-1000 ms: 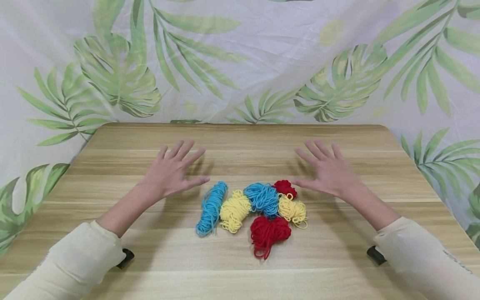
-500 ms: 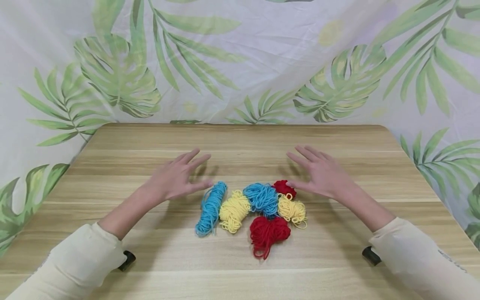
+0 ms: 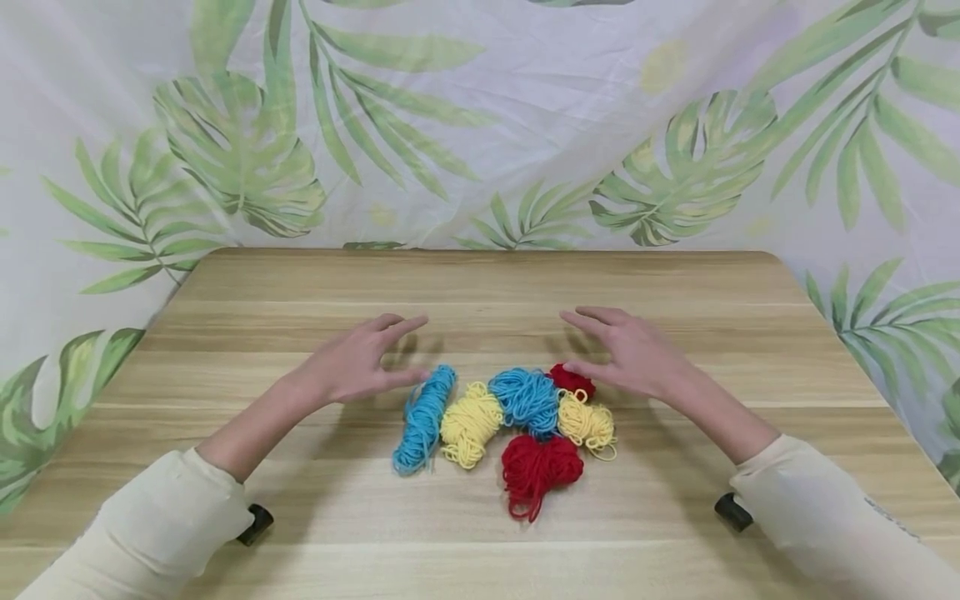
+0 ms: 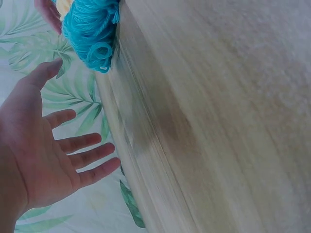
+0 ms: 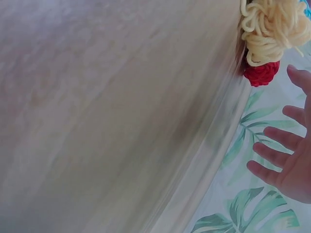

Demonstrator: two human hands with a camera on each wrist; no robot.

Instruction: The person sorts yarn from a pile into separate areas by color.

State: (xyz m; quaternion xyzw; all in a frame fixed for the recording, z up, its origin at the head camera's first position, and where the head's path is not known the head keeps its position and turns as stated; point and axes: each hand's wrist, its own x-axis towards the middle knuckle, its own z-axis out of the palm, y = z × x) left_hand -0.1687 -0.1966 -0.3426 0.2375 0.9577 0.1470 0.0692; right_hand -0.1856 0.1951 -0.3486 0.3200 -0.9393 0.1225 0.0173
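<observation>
Several bundles of yarn sit in a cluster on the wooden table. At its left lies a long blue skein (image 3: 424, 423), beside a yellow bundle (image 3: 470, 427). A rounder blue bundle (image 3: 525, 400) sits mid-cluster, with a small red one (image 3: 572, 381) behind and a second yellow one (image 3: 587, 423) at right. The larger red bundle (image 3: 540, 468) lies in front. My left hand (image 3: 360, 360) hovers by the long blue skein's far end, fingers extended, holding nothing. Opposite, my right hand (image 3: 633, 354) is likewise empty, its thumb over the small red bundle; contact cannot be told.
The wood-grain table (image 3: 480, 567) reaches back to a hanging white cloth (image 3: 450, 100) with green leaf prints. Black wrist devices (image 3: 257, 524) show beneath both cream sleeves (image 3: 165, 508).
Both hands have moved inward toward each other and slightly nearer, turning so their spread fingers now appear closer together. The yarn bundles have stayed in place.
</observation>
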